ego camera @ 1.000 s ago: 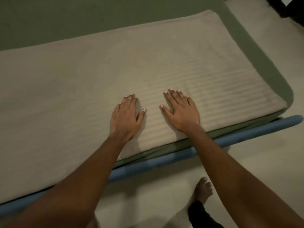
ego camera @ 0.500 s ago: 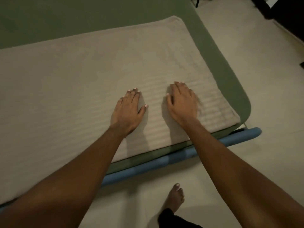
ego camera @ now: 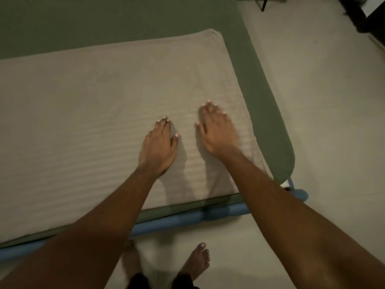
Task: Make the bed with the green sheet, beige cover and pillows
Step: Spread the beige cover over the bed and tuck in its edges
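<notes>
left hand [ego camera: 158, 147]: flat on the beige cover [ego camera: 93, 101], palm down, fingers straight and close, thumb out; holds nothing, only presses
right hand [ego camera: 216, 132]: flat on the cover too, just beside the left, nearer the cover's right end; fingers extended, a bit blurred; holds nothing
beige cover: long strip along the near side of the bed, faint ribbed stripes; near edge just inside the mattress edge, right end short of the bed's rounded end
green sheet [ego camera: 104, 24]: under the cover; shows beyond it, round the right end and as a thin band at the near edge; looks taut to me
why flat palms: I read it as smoothing; open hands spread the load and push creases out without lifting the fabric
bed rail [ego camera: 173, 224]: blue padded tube below the near edge, ends at the right corner
pillows: none in view, I can't say where they are
bare feet [ego camera: 198, 261]: on the floor [ego camera: 323, 101] just short of the rail, so both arms reach long over the edge
progress: sheet on, cover laid, pillows not placed as far as I see
next: my guess, sweep toward the right end, light pressure so the cover doesn't slide on the sheet
</notes>
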